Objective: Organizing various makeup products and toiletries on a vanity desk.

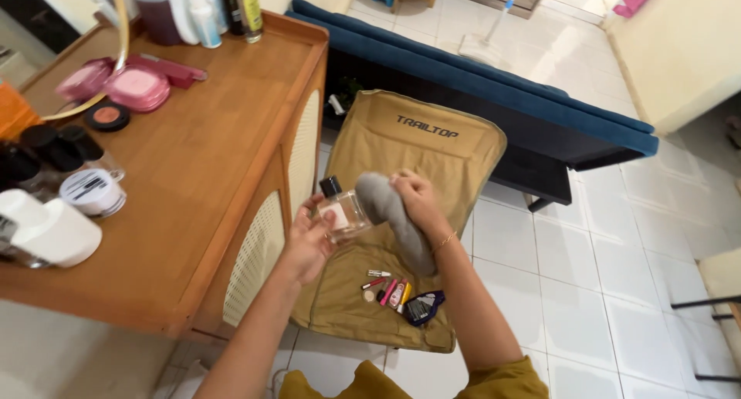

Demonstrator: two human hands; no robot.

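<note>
Bottle: a small clear glass bottle [345, 211] with a black cap, held in the air over the seat of a tan folding chair [455, 148]; it leans cap-up toward the wooden cabinet, apparently so its broad side meets the cloth.
Left hand: the left hand [309, 241] cups the bottle from below and behind; fingers curled around its lower side, closed on the glass.
Right hand: the right hand [415, 200] is bunched over one end of a grey cloth [394, 218], fingers folded shut on it; the cloth's rounded end presses against the bottle, its tail hanging down toward the chair seat.
Chair seat: below the hands, toward the chair's front edge, lies a loose cluster of small cosmetics [395, 291]; tubes in pink and yellow, and a dark pouch just beside them.
Cabinet: left of the chair stands a wooden cabinet [231, 129] with cane door panels; on its top, well apart from the chair, sit pink compacts [135, 86], a white jar [93, 192] and tall bottles at the back.
Behind the chair: a blue sofa [494, 90] on white floor tiles.
</note>
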